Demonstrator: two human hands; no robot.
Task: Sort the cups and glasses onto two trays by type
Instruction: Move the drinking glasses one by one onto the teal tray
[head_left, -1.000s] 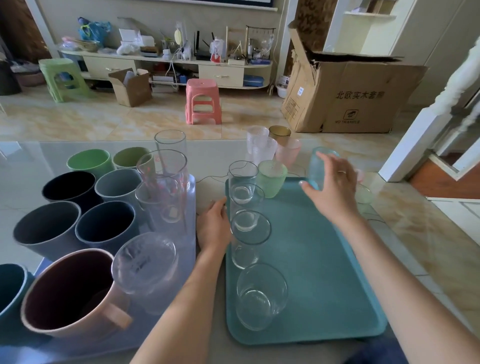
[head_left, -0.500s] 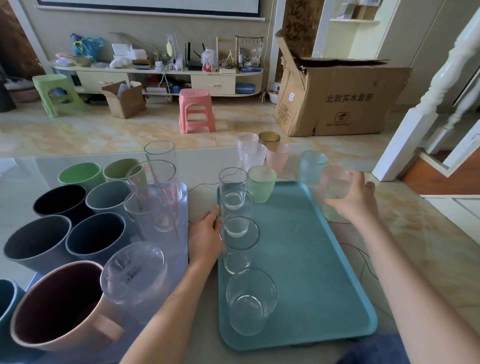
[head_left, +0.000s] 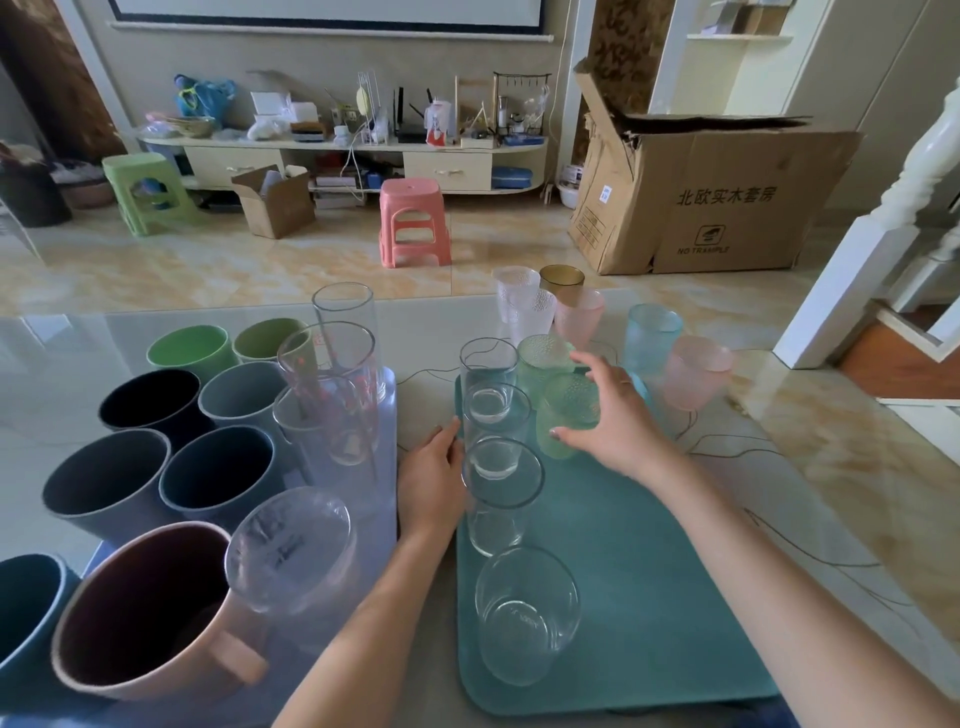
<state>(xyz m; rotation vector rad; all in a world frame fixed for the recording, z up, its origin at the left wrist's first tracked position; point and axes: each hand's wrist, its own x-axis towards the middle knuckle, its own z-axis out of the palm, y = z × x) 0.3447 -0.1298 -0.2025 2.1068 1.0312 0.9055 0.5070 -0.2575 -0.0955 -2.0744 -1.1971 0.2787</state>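
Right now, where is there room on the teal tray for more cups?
The teal plastic tray is bare right of the clear glasses, below the right hand. Its left edge and far corner are crowded.

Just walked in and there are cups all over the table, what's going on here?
A person is sorting drinkware onto two trays. Their right hand has its grip on a green textured tumbler at the far end of the teal tray, beside a row of clear glasses. The left hand rests at that tray's left edge. Mugs fill the other tray; several tumblers wait off-tray.
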